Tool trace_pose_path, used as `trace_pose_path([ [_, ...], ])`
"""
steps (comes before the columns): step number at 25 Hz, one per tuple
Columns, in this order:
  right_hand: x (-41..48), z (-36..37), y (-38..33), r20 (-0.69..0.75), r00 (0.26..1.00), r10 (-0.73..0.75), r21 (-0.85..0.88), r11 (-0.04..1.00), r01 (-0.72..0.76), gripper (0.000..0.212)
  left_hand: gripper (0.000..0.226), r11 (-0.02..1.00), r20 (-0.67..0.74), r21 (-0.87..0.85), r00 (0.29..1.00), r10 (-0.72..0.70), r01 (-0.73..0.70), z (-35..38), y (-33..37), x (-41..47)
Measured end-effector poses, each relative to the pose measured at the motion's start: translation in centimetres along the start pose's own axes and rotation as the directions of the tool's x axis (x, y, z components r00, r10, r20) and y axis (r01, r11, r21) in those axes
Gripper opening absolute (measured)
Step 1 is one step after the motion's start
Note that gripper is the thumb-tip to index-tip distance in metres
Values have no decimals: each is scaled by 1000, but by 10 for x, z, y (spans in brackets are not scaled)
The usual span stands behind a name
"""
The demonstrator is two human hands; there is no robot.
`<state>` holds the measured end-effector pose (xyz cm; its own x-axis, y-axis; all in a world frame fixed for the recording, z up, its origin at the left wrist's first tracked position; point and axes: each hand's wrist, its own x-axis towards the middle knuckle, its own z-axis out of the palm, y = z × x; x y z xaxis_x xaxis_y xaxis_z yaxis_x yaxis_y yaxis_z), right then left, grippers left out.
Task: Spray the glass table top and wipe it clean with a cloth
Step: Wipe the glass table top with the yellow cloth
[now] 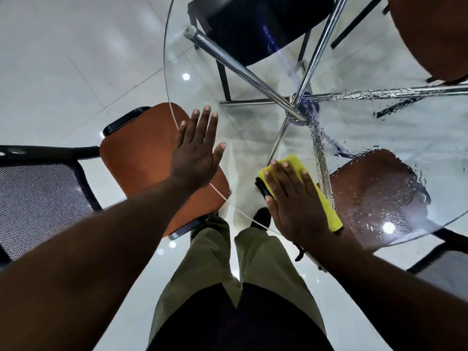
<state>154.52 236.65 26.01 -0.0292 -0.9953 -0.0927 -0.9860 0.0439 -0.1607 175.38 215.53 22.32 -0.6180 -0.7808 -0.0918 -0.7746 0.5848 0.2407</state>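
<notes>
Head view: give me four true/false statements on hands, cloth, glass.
1. The right hand presses flat on the yellow cloth. True.
2. The left hand grips a spray bottle. False: it holds nothing, with fingers straight, at the rim of the glass table top.
3. Liquid lies on the glass to the right of the cloth. True.
4. The cloth lies on an orange chair seat. False: it lies on the glass.

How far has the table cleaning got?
Done: spraying, it seems; liquid lies across the right of the glass. In hand: the right hand presses the cloth flat on it, while the left hand rests flat by the rim. Left: that wet patch, unwiped.
</notes>
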Motion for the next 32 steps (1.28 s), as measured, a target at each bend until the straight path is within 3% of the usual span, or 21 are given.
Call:
trace_pose_path([
  [6, 138, -2, 26, -104, 994, 31, -36, 999, -34, 59, 68, 1000, -6, -19, 1000, 9, -9, 1, 1, 0],
  [8, 125, -3, 22, -109, 992, 64, -25, 997, -67, 59, 69, 1000, 6, -1, 1000, 8, -8, -1, 1, -1],
  [11, 32, 0, 7, -89, 988, 128, 5, 992, -128, 61, 70, 1000, 29, 21, 1000, 2, -3, -3, 1, -1],
  [14, -29, 1, 1, -47, 996, 77, -11, 997, -78, 65, 70, 1000, 47, 10, 999, -11, 11, -4, 1, 0],
  [18, 72, 2, 16, -119, 991, 53, 25, 998, -50, 60, 68, 1000, 10, -10, 1000, -3, 3, 4, 0, -1],
  [21, 148, -1, 26, -152, 982, 114, 44, 993, -108, 65, 68, 1000, 0, 20, 1000, -7, 7, 5, 1, 1],
  [23, 136, 0, 25, -157, 973, 169, 37, 986, -165, 67, 68, 1000, 20, 22, 1000, -11, 11, 2, 1, 0],
  [26, 39, 7, 13, -110, 971, 212, 14, 977, -211, 68, 69, 999, 31, 30, 999, -12, 11, -1, 1, -1],
  [29, -29, 8, 11, -67, 988, 136, -43, 989, -139, 73, 69, 1000, 40, 16, 999, -25, 24, -3, 3, -1],
  [30, -24, 8, 19, -49, 997, 52, -52, 997, -55, 74, 69, 1000, 45, 4, 999, -25, 25, -1, 2, 0],
  [32, 10, 4, 42, 43, 967, -249, -82, 964, 252, 69, 68, 1000, 40, -15, 999, -19, 20, 2, 1, 0],
])
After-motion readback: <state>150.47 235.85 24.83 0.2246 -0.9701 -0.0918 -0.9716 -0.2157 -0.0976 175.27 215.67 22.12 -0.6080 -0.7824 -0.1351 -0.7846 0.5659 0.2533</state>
